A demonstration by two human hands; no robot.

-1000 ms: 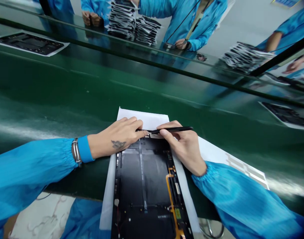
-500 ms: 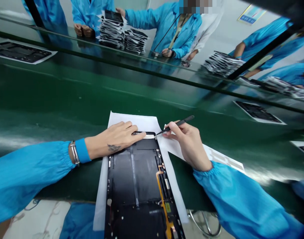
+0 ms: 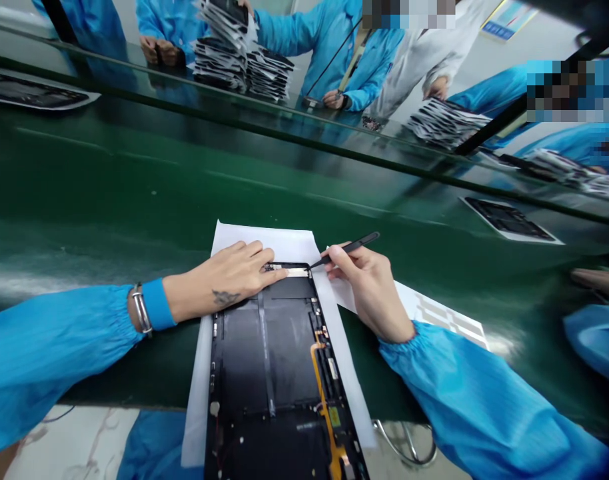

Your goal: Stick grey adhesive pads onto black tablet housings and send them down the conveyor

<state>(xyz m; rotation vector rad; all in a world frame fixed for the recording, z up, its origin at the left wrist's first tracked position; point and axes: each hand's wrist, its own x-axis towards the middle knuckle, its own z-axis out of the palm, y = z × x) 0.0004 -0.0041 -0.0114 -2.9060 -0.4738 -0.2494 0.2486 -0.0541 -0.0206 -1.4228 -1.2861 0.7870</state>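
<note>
A long black device housing [image 3: 239, 360] with an orange flex cable [image 3: 320, 387] along its right side lies on white paper [image 3: 264, 237]. My left hand [image 3: 234, 277] rests across its far end, fingers stretched out, with a fingertip on a white strip [image 3: 298, 273] there. My right hand [image 3: 367, 287] is closed in a pinch on black tweezers [image 3: 347, 248]. Their tip points down-left at the housing's far right corner, by the strip's end; whether it touches cannot be made out. The undersides of my left fingers are hidden.
A sheet with grey strips [image 3: 447, 317] lies partly under my right hand. On the green bench [image 3: 159, 167], more housings on paper [image 3: 514, 220] lie around. Across a raised glass ledge, people in blue coats stand near stacked housings [image 3: 219, 63]. Another person's sleeve [image 3: 597, 340] reaches in at right.
My tweezers' tip has shifted slightly left onto the housing's corner; my left hand stays put. Across the bench, a person tilts up part of a stack. Another person's arm has come in at right.
</note>
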